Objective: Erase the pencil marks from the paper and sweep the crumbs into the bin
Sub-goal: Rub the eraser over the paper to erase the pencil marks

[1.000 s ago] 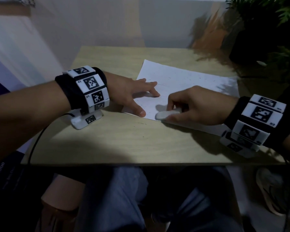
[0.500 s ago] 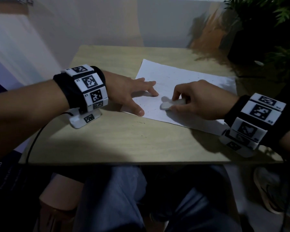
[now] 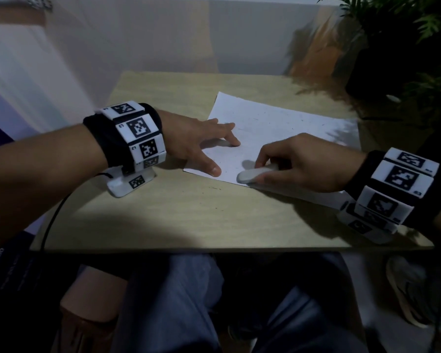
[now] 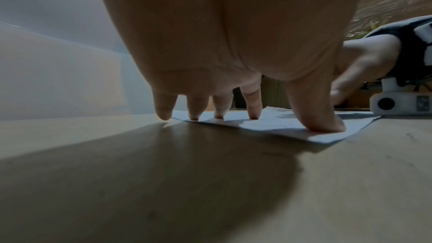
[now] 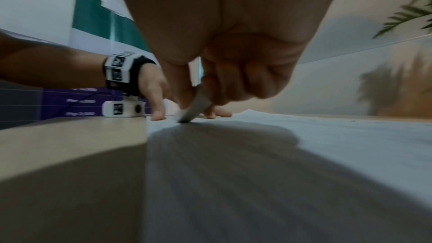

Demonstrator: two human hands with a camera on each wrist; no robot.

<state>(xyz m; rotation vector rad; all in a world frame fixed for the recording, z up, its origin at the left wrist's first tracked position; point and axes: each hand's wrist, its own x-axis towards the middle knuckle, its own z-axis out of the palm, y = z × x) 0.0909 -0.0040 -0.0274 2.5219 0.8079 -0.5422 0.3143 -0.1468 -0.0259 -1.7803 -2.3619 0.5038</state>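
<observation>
A white sheet of paper lies on the wooden table, dotted with small dark eraser crumbs. My left hand presses the paper's near left corner with straight spread fingertips and thumb. My right hand pinches a white eraser with thumb and curled fingers. The eraser's tip touches the paper near its front edge. Pencil marks are too faint to make out. No bin is in view.
A few crumbs lie on the bare table in front of the paper. A dark potted plant stands at the far right corner. A white wall panel runs behind the table. My knees are under the front edge.
My right hand rubbed the eraser away across the paper, then back toward the front edge. The left hand has stayed pressed on the corner.
</observation>
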